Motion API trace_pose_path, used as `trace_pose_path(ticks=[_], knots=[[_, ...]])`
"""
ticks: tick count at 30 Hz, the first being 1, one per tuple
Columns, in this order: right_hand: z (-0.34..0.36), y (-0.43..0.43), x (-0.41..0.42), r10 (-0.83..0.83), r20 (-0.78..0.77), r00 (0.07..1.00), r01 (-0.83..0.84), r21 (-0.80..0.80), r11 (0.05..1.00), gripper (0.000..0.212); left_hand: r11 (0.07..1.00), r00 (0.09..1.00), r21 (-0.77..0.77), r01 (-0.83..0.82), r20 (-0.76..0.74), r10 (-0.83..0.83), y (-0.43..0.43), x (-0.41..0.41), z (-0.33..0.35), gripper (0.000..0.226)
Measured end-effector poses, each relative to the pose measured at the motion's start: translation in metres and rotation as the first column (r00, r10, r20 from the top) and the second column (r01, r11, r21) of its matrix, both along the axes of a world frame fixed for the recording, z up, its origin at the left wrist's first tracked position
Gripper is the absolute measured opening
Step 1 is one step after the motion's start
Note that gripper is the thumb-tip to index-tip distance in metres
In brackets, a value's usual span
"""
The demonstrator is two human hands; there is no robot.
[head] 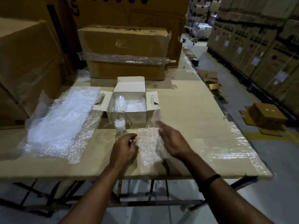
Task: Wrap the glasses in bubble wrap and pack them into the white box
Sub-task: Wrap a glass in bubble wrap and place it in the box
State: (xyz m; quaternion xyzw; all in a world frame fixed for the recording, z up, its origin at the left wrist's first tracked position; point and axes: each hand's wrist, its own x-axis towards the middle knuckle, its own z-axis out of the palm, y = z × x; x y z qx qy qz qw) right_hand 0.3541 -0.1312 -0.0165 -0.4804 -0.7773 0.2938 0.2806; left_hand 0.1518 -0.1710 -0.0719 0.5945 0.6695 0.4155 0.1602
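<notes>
A clear glass (pixel 119 122) stands upright on the cardboard-covered table (pixel 194 113), just in front of the open white box (pixel 129 116). Inside the box lie a wrapped glass (pixel 120 101) and some bubble wrap. A small bubble wrap sheet (pixel 148 147) lies near the table's front edge. My left hand (pixel 124 149) has curled fingers and pinches the sheet's left edge, right below the glass's foot. My right hand (pixel 171 141) is blurred and lifts the sheet's right side, whose corner sticks up past the fingertips.
A stack of bubble wrap sheets (pixel 64 120) lies on the table's left side. Large brown cartons (pixel 124 50) stand behind the white box and to the left. On the floor to the right are small cartons (pixel 267 115), and stacked cartons (pixel 258 46) line an aisle.
</notes>
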Motion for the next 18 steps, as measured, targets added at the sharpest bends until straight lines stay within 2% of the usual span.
trace_pose_path(ticks=[2, 5, 7, 8, 9, 10, 11, 12, 13, 14, 15, 16, 17, 18], knots=[[-0.010, -0.006, -0.025, 0.093, 0.235, 0.968, -0.111, 0.065, 0.992, 0.045, 0.999, 1.000, -0.040, -0.009, -0.002, 0.009, 0.001, -0.012, -0.002, 0.028], [-0.029, -0.012, -0.046, 0.205, 0.551, 0.809, -0.230, -0.024, 0.973, 0.050, 0.983, 0.994, -0.152, 0.104, -0.014, -0.108, 0.003, -0.022, -0.008, 0.044], [-0.035, -0.013, -0.048, 0.284, 0.630, 0.723, -0.281, -0.107, 0.954, 0.061, 0.967, 0.959, -0.185, 0.176, -0.190, -0.211, 0.005, -0.024, -0.013, 0.055], [-0.035, -0.013, -0.047, 0.292, 0.582, 0.759, -0.270, -0.126, 0.954, 0.062, 0.958, 0.917, -0.201, 0.204, -0.302, -0.259, 0.006, -0.024, -0.014, 0.057], [-0.031, -0.013, -0.044, 0.241, 0.474, 0.847, -0.214, -0.111, 0.971, 0.058, 0.952, 0.874, -0.215, 0.220, -0.389, -0.290, 0.006, -0.024, -0.015, 0.056], [-0.026, -0.010, -0.040, 0.114, 0.337, 0.934, -0.107, -0.039, 0.994, 0.053, 0.949, 0.840, -0.221, 0.226, -0.448, -0.305, 0.006, -0.024, -0.014, 0.054], [-0.022, -0.006, -0.035, -0.052, 0.234, 0.971, 0.042, 0.046, 0.998, 0.047, 0.950, 0.821, -0.220, 0.223, -0.482, -0.305, 0.007, -0.024, -0.014, 0.050], [-0.018, -0.002, -0.029, -0.218, 0.209, 0.953, 0.200, 0.103, 0.974, 0.046, 0.952, 0.815, -0.213, 0.219, -0.496, -0.299, 0.006, -0.024, -0.014, 0.046], [-0.016, 0.003, -0.022, -0.351, 0.273, 0.896, 0.329, 0.124, 0.936, 0.048, 0.953, 0.814, -0.211, 0.217, -0.499, -0.296, 0.006, -0.023, -0.014, 0.043], [-0.017, 0.009, -0.016, -0.421, 0.402, 0.813, 0.413, 0.112, 0.904, 0.052, 0.953, 0.812, -0.209, 0.218, -0.503, -0.296, 0.006, -0.023, -0.013, 0.042], [-0.018, 0.015, -0.011, -0.420, 0.532, 0.735, 0.465, 0.055, 0.884, 0.055, 0.952, 0.811, -0.211, 0.221, -0.503, -0.299, 0.006, -0.023, -0.014, 0.042], [-0.020, 0.019, -0.008, -0.385, 0.605, 0.697, 0.504, -0.030, 0.863, 0.054, 0.952, 0.815, -0.210, 0.222, -0.496, -0.299, 0.005, -0.023, -0.014, 0.042], [-0.021, 0.022, -0.005, -0.354, 0.610, 0.709, 0.527, -0.123, 0.841, 0.051, 0.953, 0.825, -0.210, 0.220, -0.482, -0.296, 0.005, -0.023, -0.014, 0.042], [-0.021, 0.024, -0.004, -0.356, 0.551, 0.755, 0.535, -0.204, 0.820, 0.044, 0.953, 0.833, -0.206, 0.223, -0.468, -0.296, 0.006, -0.023, -0.015, 0.044]])
